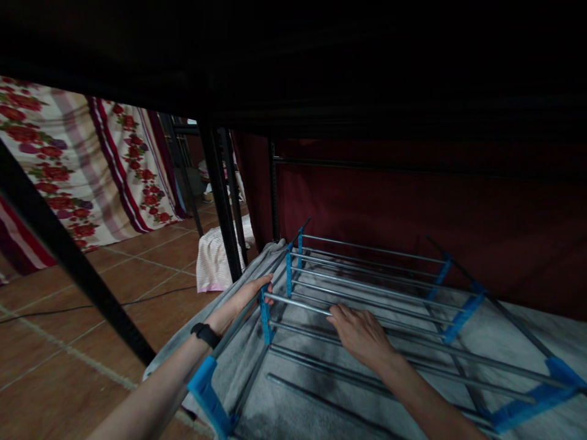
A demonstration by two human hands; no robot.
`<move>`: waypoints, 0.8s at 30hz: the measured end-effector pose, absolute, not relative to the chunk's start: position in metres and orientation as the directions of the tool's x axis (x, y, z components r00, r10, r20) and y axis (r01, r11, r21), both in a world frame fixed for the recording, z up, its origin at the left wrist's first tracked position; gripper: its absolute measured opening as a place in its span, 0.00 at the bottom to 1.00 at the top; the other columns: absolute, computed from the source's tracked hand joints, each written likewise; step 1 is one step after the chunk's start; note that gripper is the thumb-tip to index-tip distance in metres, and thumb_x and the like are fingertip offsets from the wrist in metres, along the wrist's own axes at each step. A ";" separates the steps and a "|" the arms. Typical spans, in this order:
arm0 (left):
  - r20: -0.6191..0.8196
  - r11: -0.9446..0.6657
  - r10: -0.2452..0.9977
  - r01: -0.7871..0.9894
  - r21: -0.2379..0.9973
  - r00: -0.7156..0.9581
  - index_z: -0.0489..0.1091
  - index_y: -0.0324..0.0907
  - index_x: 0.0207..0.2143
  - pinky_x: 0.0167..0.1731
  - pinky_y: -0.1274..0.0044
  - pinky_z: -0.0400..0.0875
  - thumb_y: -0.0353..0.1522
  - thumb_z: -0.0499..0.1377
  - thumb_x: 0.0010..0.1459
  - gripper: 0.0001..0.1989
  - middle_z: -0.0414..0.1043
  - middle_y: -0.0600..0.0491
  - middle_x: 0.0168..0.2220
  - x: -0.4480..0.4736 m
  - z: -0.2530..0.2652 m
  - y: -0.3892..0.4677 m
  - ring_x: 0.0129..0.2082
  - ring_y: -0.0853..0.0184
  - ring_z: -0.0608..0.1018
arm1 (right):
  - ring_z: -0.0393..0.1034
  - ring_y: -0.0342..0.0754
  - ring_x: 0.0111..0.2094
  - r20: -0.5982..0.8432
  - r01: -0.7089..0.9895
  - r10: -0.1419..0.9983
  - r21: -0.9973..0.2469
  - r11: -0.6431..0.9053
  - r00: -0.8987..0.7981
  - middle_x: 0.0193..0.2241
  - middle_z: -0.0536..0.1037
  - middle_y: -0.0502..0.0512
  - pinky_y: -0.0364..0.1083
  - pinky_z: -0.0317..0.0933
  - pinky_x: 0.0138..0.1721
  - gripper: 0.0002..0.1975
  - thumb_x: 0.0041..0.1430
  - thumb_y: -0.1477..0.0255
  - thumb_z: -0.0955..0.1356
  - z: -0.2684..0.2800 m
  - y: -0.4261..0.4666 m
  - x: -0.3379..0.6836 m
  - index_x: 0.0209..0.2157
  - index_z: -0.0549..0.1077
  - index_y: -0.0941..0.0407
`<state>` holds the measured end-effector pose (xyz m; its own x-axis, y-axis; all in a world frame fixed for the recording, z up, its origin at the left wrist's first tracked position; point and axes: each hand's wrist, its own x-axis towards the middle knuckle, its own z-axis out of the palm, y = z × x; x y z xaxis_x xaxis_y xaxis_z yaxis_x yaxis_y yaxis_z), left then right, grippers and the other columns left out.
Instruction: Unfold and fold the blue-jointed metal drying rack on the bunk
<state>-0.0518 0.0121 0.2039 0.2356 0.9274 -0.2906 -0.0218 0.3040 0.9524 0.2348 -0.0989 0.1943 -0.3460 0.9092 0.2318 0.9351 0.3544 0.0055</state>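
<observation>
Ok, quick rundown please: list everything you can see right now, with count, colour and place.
Rack frame: one, silver rods with blue plastic connectors, lying on the grey cloth, centre right.
Grey cloth: one, spread under the rack.
Dark red curtain: one, behind the rack.
Black metal posts: several, left and centre.
Floral cloths: two, red on cream, hanging far left.
White fabric: one bundle, on the floor by the posts.
Tiled floor: terracotta, left.
Cable: one, black, on the floor.
Wristband: one, black, left wrist.
Left hand: on the rack's left side bar.
Right hand: gripping a silver rod.

Both bare arms reach forward, left hand (pixel 250 294) curled closed, right hand (pixel 360 333) palm-down, fingers bent.
</observation>
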 end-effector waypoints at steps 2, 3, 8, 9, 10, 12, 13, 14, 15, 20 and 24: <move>-0.286 0.300 0.928 -0.025 0.954 0.240 0.65 0.44 0.27 0.28 0.76 0.69 0.52 0.57 0.61 0.21 0.65 0.56 0.21 -0.052 0.203 0.012 0.22 0.68 0.71 | 0.76 0.52 0.43 0.234 0.937 0.912 -0.005 0.349 -0.338 0.42 0.79 0.51 0.49 0.57 0.39 0.14 0.75 0.67 0.55 0.195 -0.099 0.234 0.43 0.70 0.52; -0.283 0.298 0.928 -0.027 0.954 0.243 0.65 0.44 0.27 0.28 0.75 0.69 0.52 0.57 0.61 0.22 0.64 0.56 0.21 -0.052 0.203 0.012 0.22 0.68 0.71 | 0.76 0.52 0.43 0.236 0.938 0.912 -0.010 0.347 -0.335 0.42 0.79 0.51 0.49 0.57 0.39 0.14 0.75 0.67 0.55 0.196 -0.099 0.234 0.43 0.70 0.52; -0.251 0.257 0.938 0.008 0.966 0.238 0.67 0.44 0.26 0.28 0.74 0.68 0.52 0.57 0.60 0.22 0.66 0.54 0.21 -0.054 0.200 0.014 0.23 0.66 0.71 | 0.77 0.53 0.41 0.211 0.938 0.917 -0.012 0.348 -0.337 0.42 0.80 0.50 0.49 0.55 0.37 0.13 0.74 0.66 0.56 0.201 -0.099 0.234 0.42 0.70 0.52; -0.243 0.245 0.940 0.024 0.969 0.240 0.68 0.44 0.25 0.27 0.74 0.68 0.53 0.57 0.60 0.23 0.67 0.54 0.21 -0.055 0.199 0.015 0.22 0.66 0.71 | 0.77 0.53 0.41 0.205 0.938 0.919 -0.011 0.346 -0.336 0.42 0.80 0.50 0.48 0.55 0.36 0.13 0.74 0.66 0.56 0.202 -0.099 0.234 0.42 0.70 0.52; -0.236 0.234 0.941 0.036 0.971 0.245 0.68 0.44 0.25 0.27 0.74 0.68 0.53 0.57 0.60 0.23 0.67 0.54 0.21 -0.055 0.199 0.015 0.22 0.66 0.71 | 0.77 0.53 0.40 0.202 0.939 0.920 -0.011 0.344 -0.335 0.42 0.80 0.50 0.48 0.55 0.36 0.13 0.74 0.66 0.56 0.203 -0.099 0.234 0.42 0.70 0.52; -0.225 0.221 0.942 0.043 0.974 0.249 0.68 0.44 0.25 0.27 0.74 0.67 0.53 0.57 0.60 0.23 0.67 0.54 0.21 -0.054 0.199 0.014 0.22 0.66 0.71 | 0.77 0.53 0.41 0.201 0.940 0.922 -0.014 0.342 -0.333 0.42 0.81 0.50 0.48 0.55 0.36 0.13 0.74 0.66 0.56 0.203 -0.099 0.234 0.42 0.70 0.52; -0.220 0.216 0.943 0.041 0.975 0.248 0.67 0.44 0.25 0.27 0.74 0.67 0.53 0.56 0.60 0.23 0.67 0.54 0.21 -0.054 0.200 0.014 0.22 0.66 0.70 | 0.77 0.53 0.41 0.200 0.939 0.922 -0.016 0.343 -0.333 0.42 0.81 0.51 0.48 0.55 0.36 0.13 0.74 0.66 0.56 0.203 -0.100 0.233 0.42 0.70 0.52; -0.216 0.213 0.945 0.040 0.976 0.245 0.66 0.44 0.25 0.27 0.74 0.68 0.53 0.56 0.60 0.23 0.66 0.54 0.21 -0.053 0.201 0.013 0.22 0.66 0.71 | 0.77 0.52 0.41 0.198 0.938 0.921 -0.020 0.345 -0.335 0.41 0.81 0.51 0.48 0.55 0.36 0.14 0.74 0.66 0.56 0.203 -0.100 0.233 0.42 0.70 0.52; -0.212 0.209 0.947 0.042 0.977 0.240 0.66 0.44 0.25 0.28 0.74 0.68 0.53 0.56 0.60 0.23 0.65 0.55 0.21 -0.052 0.202 0.012 0.22 0.66 0.71 | 0.77 0.52 0.41 0.194 0.936 0.921 -0.025 0.350 -0.339 0.41 0.81 0.51 0.48 0.55 0.36 0.14 0.74 0.66 0.56 0.203 -0.099 0.232 0.42 0.70 0.52; -0.230 0.213 0.946 0.093 0.973 0.231 0.65 0.44 0.26 0.28 0.75 0.70 0.52 0.55 0.60 0.22 0.65 0.55 0.21 -0.050 0.209 0.008 0.23 0.67 0.72 | 0.77 0.51 0.40 0.218 0.934 0.914 -0.026 0.356 -0.342 0.40 0.81 0.53 0.48 0.58 0.37 0.14 0.74 0.67 0.57 0.199 -0.097 0.231 0.42 0.71 0.53; -0.261 0.232 0.940 0.148 0.961 0.221 0.65 0.44 0.29 0.29 0.74 0.72 0.54 0.52 0.60 0.23 0.67 0.55 0.21 -0.050 0.212 0.002 0.25 0.65 0.73 | 0.77 0.51 0.40 0.286 0.933 0.892 0.016 0.360 -0.349 0.40 0.81 0.53 0.49 0.62 0.38 0.12 0.73 0.68 0.58 0.195 -0.097 0.230 0.43 0.71 0.53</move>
<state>-0.0502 0.0018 0.2122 0.2210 0.9397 -0.2609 0.1481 0.2321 0.9614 0.2296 -0.0973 0.1953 -0.3492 0.8924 0.2859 0.9328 0.3600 0.0159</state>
